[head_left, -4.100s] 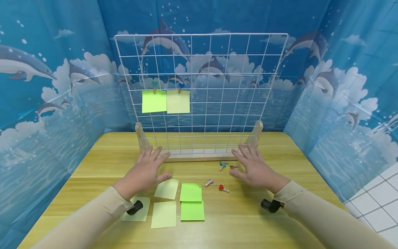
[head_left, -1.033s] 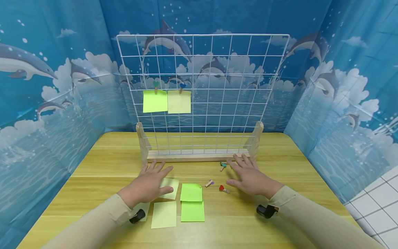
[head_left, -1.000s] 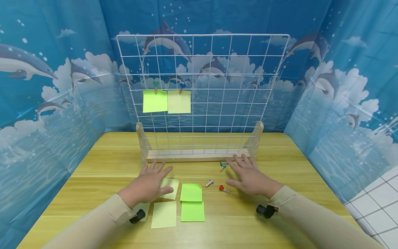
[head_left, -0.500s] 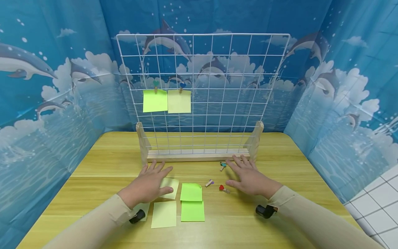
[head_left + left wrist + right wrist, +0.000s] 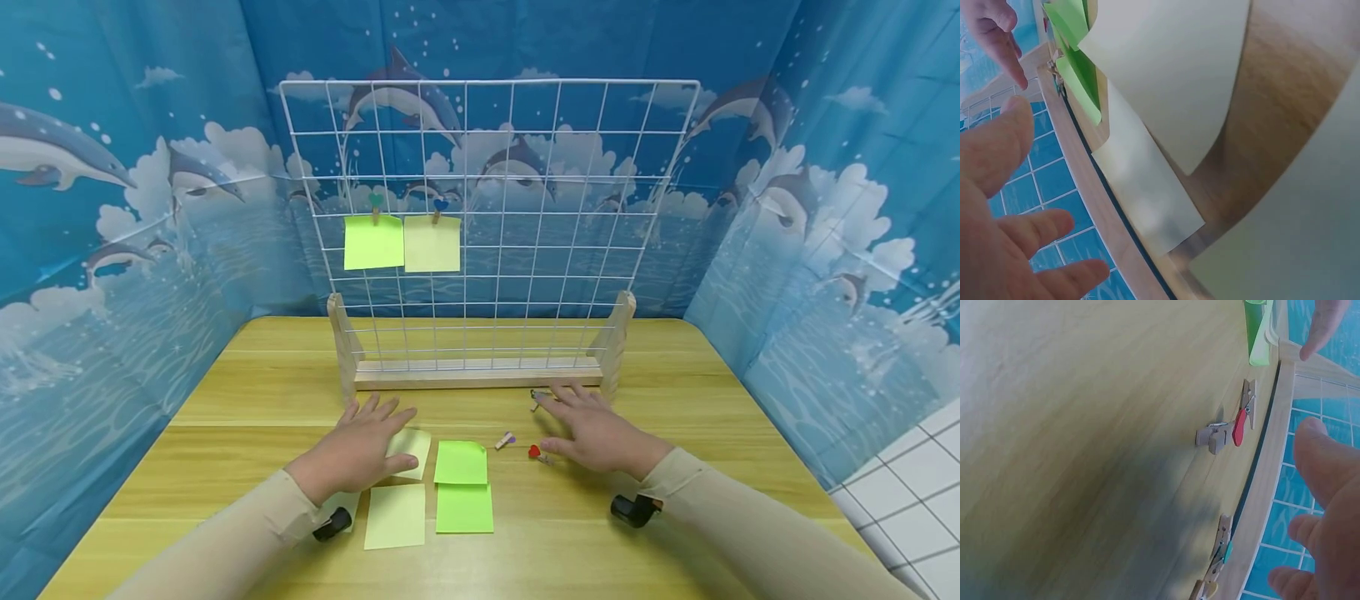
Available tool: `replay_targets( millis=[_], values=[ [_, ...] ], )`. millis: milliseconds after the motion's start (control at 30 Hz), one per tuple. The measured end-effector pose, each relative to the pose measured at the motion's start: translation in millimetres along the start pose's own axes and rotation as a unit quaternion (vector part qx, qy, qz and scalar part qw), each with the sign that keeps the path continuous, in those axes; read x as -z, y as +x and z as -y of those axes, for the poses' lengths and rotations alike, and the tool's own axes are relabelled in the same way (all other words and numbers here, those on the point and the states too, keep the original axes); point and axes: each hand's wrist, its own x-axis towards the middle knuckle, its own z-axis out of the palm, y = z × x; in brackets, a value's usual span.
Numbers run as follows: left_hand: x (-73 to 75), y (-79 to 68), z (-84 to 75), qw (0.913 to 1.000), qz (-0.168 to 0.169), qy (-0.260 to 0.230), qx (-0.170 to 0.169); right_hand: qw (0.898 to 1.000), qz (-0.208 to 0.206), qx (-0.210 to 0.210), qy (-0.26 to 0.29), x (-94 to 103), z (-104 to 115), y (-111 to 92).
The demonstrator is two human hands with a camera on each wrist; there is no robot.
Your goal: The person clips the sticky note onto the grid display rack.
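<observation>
Bright, even light fills the head view, with soft shadows near both hands (image 5: pixel 356 450) (image 5: pixel 603 435) and faint sheen on the tabletop (image 5: pixel 540 558) between them. The wrist views look hazier, slightly soft.

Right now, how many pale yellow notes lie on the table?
3: the upper note, partly behind the left hand; the lower note, beside a green note; the leftmost note, partly behind the left sleeve. Others may be hidden.

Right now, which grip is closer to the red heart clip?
Right. The right grip is close beside the red heart clip; the left grip is farther away, across the green notes.
</observation>
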Motion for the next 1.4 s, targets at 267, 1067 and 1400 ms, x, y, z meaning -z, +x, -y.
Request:
replay_targets(
  millis=[267,1067,1400],
  values=[
    [-2.6,1.8,2.5,0.9998,0.014,-0.007,0.008,1.000,0.024,0.008,0.009,-1.5,6,2],
    [-9.4,17.6,22.1,0.9998,-0.001,0.013,-0.017,0.997,0.043,0.062,0.003,-10.7,7,10],
    [-8.3,20.3,20.6,0.9995,-0.015,0.021,-0.019,0.997,0.056,0.039,0.047,-11.8,11,12]
  ],
)
